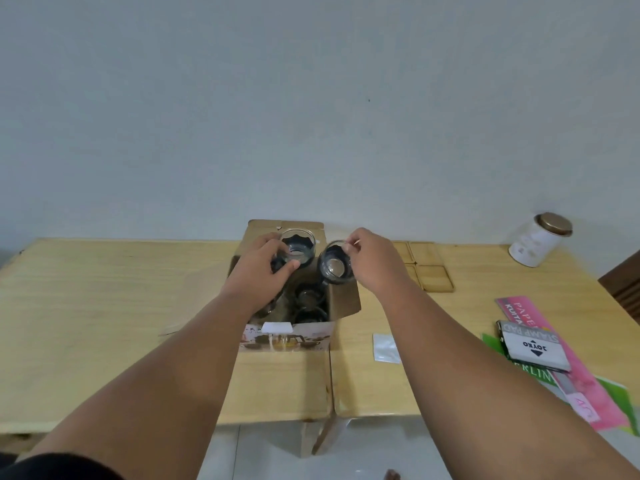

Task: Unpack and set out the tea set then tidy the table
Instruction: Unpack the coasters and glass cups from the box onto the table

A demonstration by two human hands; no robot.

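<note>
An open cardboard box [343, 301] stands in the middle of the wooden table [104, 306]. My left hand [261, 268] grips a clear glass cup with a dark band [298, 247] above the box's far side. My right hand [372, 261] pinches the rim of a second such cup [334, 266], tilted toward me over the box's right edge. More dark glass pieces [310, 299] lie inside the box, partly hidden by my left arm.
Wooden coasters [429, 268] lie right of the box. A white tin with a gold lid [538, 240] stands at the far right. A stamp pad box [533, 346], pink and green papers [585, 386] and a small white packet [385, 347] lie at the right front.
</note>
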